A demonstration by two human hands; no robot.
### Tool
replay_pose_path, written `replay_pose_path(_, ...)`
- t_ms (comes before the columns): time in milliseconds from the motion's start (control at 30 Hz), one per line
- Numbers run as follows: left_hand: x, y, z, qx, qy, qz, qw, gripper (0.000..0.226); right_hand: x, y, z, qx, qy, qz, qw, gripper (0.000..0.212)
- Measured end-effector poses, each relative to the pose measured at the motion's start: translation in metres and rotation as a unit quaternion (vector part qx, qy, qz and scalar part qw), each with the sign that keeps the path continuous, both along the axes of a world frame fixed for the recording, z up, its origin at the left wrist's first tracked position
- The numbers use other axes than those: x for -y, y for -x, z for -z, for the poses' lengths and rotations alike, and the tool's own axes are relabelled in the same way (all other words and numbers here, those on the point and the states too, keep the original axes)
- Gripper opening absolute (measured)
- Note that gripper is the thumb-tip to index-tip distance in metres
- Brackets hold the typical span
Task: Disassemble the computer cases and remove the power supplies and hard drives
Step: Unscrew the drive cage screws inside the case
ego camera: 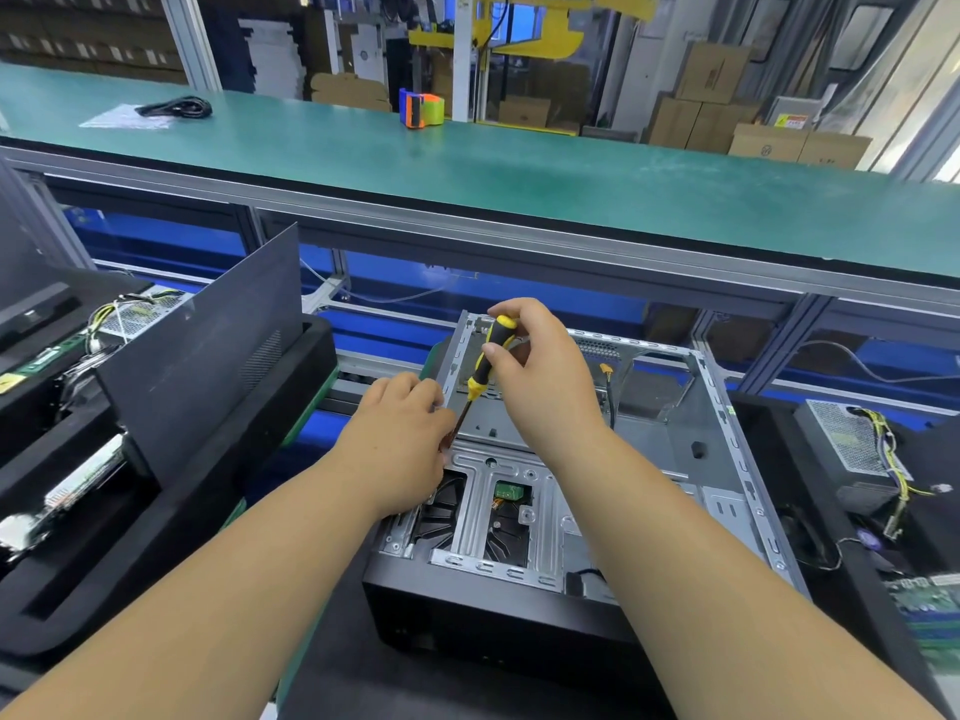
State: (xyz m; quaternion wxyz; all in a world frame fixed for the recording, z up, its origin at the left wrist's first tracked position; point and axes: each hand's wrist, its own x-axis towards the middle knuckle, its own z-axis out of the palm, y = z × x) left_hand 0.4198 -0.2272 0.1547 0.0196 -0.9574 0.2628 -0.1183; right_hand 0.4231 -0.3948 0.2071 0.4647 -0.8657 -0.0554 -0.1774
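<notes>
**Screwdriver tip hidden behind the left hand at the drive cage**

Two bare forearms reach in from the bottom edge, their elbows cut off by the frame. Between them lies the open computer case (649,459) on its side, black front panel toward the camera, its near right corner covered by the right forearm. The right hand (545,376) is curled around the black-and-yellow handle of a screwdriver (485,363), thumb and fingers pinching it near the top, the tool tilted down and to the left. Its shaft disappears behind the left hand (402,439), so the tip and whatever it meets cannot be seen. The left hand sits at the left edge of the metal drive cage (498,511), fingers bent around the shaft's lower part; whether they actually grip it or only steady it cannot be told. Through the cage's cut-outs a hard drive (511,498) shows only in part, a green circuit board and dark underside.

At right, a power supply (852,449) with yellow wires rests on a black surface, partly cut off. At left, a dark side panel (208,356) leans upright, hiding much of the stacked black cases behind it. On the green bench (519,163) beyond stand a tape dispenser (421,109) and a coiled black cable (176,106).
</notes>
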Motion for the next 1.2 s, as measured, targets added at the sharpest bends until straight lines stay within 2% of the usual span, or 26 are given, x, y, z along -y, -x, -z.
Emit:
replay_pose_path(100, 0.001, 0.000, -0.002, -0.003, -0.020, 0.006, 1.000, 0.028, 0.004, 0.000, -0.003, 0.006, -0.021, 0.012, 1.000, 0.025)
replay_pose_path(300, 0.011, -0.003, 0.002, 0.005, -0.089, -0.012, 0.996, 0.038, 0.013, 0.005, -0.006, -0.005, -0.040, 0.015, 0.999, 0.023)
replay_pose_path(633, 0.014, -0.005, -0.004, 0.014, -0.152, -0.019, 0.988, 0.044, 0.019, 0.016, -0.005, 0.002, -0.045, 0.036, 0.998, 0.022)
replay_pose_path(767, 0.015, -0.006, -0.005, 0.017, -0.150, -0.014, 0.989, 0.044, 0.018, 0.020, -0.005, 0.005, -0.049, 0.032, 0.998, 0.021)
replay_pose_path(933, 0.014, -0.007, -0.007, 0.008, -0.073, -0.025, 0.997, 0.031, 0.022, 0.026, -0.006, 0.015, -0.069, 0.039, 0.997, 0.021)
replay_pose_path(1067, 0.022, -0.002, -0.022, -0.084, 0.110, -0.018, 0.990, 0.004, 0.032, 0.040, -0.011, 0.024, -0.100, 0.070, 0.992, 0.020)
replay_pose_path(1133, 0.030, 0.004, -0.031, -0.128, 0.179, -0.018, 0.975, 0.007, 0.040, 0.051, -0.015, 0.026, -0.115, 0.095, 0.988, 0.019)
replay_pose_path(1200, 0.039, 0.010, -0.037, -0.138, 0.206, -0.012, 0.969, 0.006, 0.049, 0.066, -0.021, 0.030, -0.127, 0.121, 0.984, 0.018)
